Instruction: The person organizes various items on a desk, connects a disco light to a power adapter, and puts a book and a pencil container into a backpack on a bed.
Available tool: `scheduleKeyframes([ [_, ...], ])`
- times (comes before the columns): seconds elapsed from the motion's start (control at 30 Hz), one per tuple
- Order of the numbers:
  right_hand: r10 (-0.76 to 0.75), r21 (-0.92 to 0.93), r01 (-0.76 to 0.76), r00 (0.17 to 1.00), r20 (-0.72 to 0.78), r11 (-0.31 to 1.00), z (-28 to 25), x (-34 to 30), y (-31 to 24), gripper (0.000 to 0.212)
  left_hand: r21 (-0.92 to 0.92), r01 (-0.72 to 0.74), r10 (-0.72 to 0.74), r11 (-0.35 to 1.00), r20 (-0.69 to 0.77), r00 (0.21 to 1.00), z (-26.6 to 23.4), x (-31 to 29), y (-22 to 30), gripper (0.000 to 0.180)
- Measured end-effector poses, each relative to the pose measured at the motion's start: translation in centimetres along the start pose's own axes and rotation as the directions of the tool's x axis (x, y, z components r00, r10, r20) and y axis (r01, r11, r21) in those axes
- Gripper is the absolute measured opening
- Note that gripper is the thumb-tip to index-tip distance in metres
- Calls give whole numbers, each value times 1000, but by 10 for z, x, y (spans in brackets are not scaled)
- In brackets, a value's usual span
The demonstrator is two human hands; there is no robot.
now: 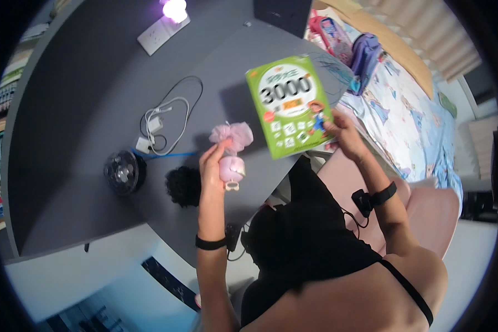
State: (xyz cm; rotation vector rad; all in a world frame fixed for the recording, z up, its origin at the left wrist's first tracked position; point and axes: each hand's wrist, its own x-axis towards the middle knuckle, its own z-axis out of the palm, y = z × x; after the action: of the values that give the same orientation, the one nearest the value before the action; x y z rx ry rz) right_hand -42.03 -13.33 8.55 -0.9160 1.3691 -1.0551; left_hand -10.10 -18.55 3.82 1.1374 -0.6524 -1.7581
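My left hand [210, 163] is closed around a small pink, rounded object [232, 169] with a pale band and a light lower end; its exact kind is unclear. At the fingertips of the same hand is a gauzy pink scrunchie [233, 136], and whether it is gripped or only touched I cannot tell. My right hand [346, 135] grips the lower right edge of a green book [288, 105], its cover facing up, raised over the desk's edge. Beside my left wrist lies a fluffy black bundle [183, 187] on the grey desk [221, 66].
Left of the hands are white chargers [156, 124] with looped cables and a round, clear-topped container [124, 172]. A power strip [163, 33] with a glowing lamp [175, 10] lies farther back. Right are a pink chair [431, 205] and a bed [404, 122] with a purple backpack [366, 58].
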Motion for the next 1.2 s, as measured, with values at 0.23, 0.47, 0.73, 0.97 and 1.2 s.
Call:
scheduleKeyframes([
  [0.23,45,14,-45,998,-52,999,-107,94,-3,25,-158,30,-51,987,-130,990,66,84,-1,27],
  [0.47,111,47,-117,988,107,992,-162,166,-2,27,-260,38,-107,965,-255,961,88,204,-34,20],
  [0.73,182,-60,-172,919,349,983,-170,224,12,25,-396,-101,-62,913,-380,923,97,192,-36,25],
  [0.97,258,-51,-261,873,414,964,-151,240,28,25,77,-222,235,972,-330,914,119,161,-22,32],
  [1.2,18,-607,131,972,233,784,-143,247,40,47,440,-224,360,870,-255,898,183,159,-1,38],
])
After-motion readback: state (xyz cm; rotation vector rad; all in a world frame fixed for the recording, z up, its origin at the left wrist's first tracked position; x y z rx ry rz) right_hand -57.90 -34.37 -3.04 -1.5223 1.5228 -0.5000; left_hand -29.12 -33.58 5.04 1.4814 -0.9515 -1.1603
